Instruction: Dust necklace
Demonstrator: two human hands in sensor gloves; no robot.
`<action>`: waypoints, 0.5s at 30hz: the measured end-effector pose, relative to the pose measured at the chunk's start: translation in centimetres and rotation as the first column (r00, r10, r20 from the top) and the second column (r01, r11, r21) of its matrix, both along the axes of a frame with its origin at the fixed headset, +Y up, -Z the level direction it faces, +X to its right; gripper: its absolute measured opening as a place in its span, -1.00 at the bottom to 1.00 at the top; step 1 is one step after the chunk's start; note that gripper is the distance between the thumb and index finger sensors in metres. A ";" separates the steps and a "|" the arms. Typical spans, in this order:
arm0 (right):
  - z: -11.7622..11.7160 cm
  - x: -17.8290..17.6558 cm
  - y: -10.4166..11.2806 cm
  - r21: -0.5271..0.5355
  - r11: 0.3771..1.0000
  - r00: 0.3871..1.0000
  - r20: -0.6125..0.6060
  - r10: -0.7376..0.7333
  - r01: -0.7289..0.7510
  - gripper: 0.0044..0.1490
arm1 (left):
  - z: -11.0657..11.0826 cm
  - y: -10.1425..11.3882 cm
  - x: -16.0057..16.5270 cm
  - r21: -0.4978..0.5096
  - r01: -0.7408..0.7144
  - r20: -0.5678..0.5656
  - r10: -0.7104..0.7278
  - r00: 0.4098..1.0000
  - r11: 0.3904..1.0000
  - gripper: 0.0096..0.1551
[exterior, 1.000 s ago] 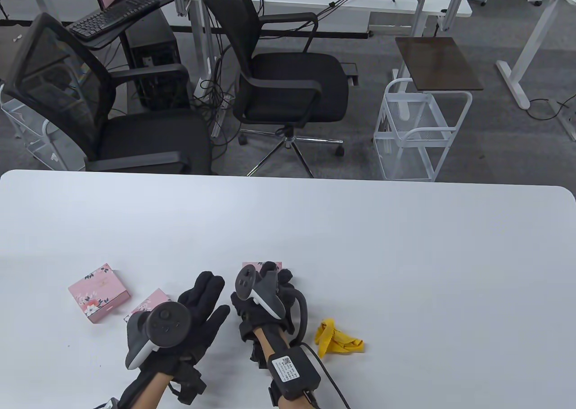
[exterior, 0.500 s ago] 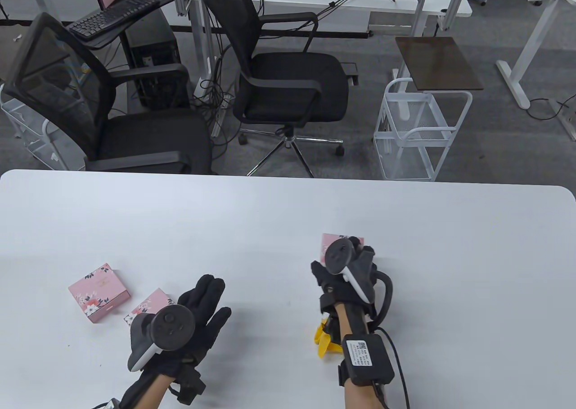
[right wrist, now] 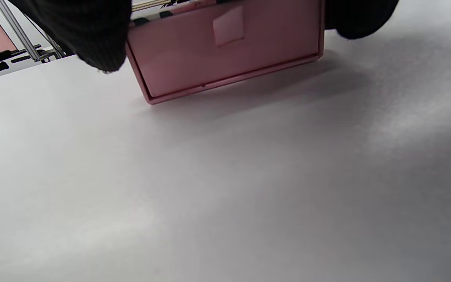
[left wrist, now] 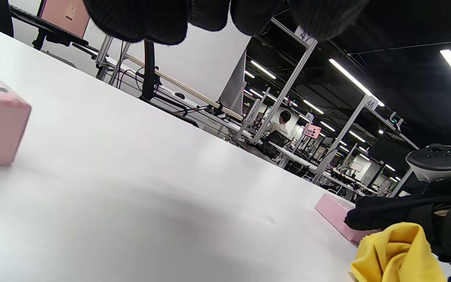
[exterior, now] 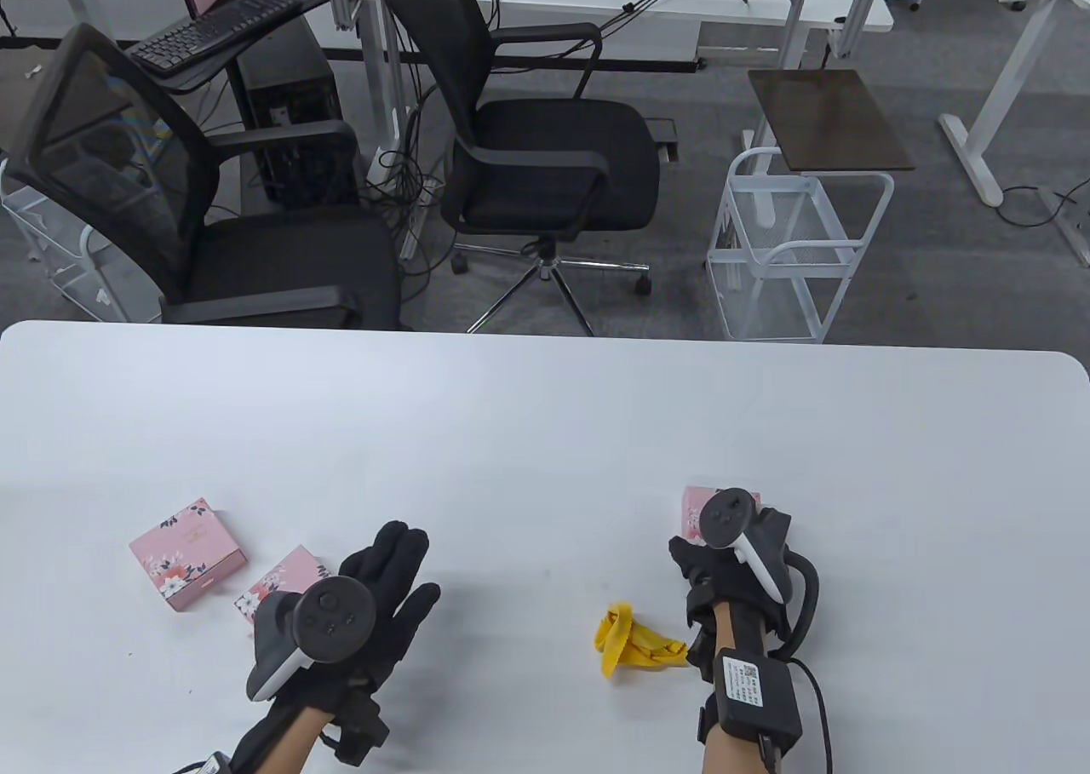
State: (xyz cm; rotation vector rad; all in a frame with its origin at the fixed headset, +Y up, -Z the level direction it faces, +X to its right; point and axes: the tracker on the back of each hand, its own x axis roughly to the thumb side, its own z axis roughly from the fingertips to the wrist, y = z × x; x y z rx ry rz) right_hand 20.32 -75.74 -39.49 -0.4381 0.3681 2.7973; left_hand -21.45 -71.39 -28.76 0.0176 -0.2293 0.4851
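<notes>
My right hand [exterior: 725,553] grips a small pink floral box [exterior: 694,508] at the table's front right. In the right wrist view the box [right wrist: 225,51] sits between my gloved fingers [right wrist: 88,35], low over or on the table; I cannot tell which. My left hand [exterior: 400,565] lies open and flat, holding nothing, next to a second pink box [exterior: 285,578]. A third pink box [exterior: 187,553] lies further left. A crumpled yellow cloth [exterior: 634,648] lies between my hands, also in the left wrist view [left wrist: 397,254]. No necklace is visible.
The white table [exterior: 545,416] stretches bare behind the hands. Two black office chairs [exterior: 545,152] and a white wire cart [exterior: 792,255] stand beyond its far edge.
My right hand has carried the pink box from beside my left hand to the right, past the yellow cloth, and slightly nearer. My left hand has barely moved.
</notes>
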 end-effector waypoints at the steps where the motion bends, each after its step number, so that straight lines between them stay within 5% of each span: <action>1: 0.1 -0.1 0.3 -0.008 0.999 1.000 -0.002 0.031 -0.031 0.34 | -0.1 0.0 -0.2 -0.001 -0.002 -0.006 0.002 1.000 1.000 -0.25; 6: 1.0 -2.4 4.7 0.156 0.961 0.968 -0.075 0.241 -0.228 0.30 | -0.7 0.2 -2.1 -0.029 -0.013 -0.081 0.011 0.997 1.000 -0.21; 11: 3.9 -6.6 8.7 0.378 0.920 0.966 -0.183 0.180 -0.100 0.16 | -1.6 -0.2 -5.3 -0.160 0.063 -0.203 -0.096 0.975 0.985 -0.07; 15: 6.6 -9.8 9.6 0.418 0.907 0.946 -0.312 0.090 0.052 0.10 | -2.1 -0.7 -7.4 -0.329 0.062 -0.239 -0.146 0.960 0.942 0.09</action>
